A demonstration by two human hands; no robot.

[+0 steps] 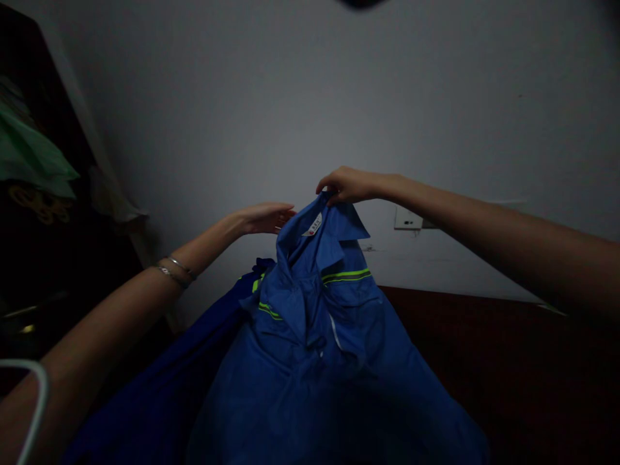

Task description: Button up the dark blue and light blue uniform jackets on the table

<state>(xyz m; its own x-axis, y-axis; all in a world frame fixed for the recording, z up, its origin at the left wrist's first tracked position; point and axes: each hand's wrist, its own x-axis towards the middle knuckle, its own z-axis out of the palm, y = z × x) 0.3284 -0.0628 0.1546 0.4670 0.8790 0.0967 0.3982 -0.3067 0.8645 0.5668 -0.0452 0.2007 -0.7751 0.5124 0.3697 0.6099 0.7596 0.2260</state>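
Note:
A blue work jacket [310, 336] with yellow-green reflective stripes hangs in front of me, its lower part spread towards me. My right hand [346, 185] pinches the top of the collar and holds it up. My left hand [264, 217] reaches the collar's left edge with fingers stretched out, touching or nearly touching the cloth. A white label [314, 225] shows inside the collar. Bracelets circle my left wrist [177, 271].
A pale wall fills the background, with a white socket plate [407, 219] on it. A dark brown surface [508, 361] lies below at the right. Green cloth [33, 158] hangs on dark shelving at the left. A white cord [33, 400] curves at the bottom left.

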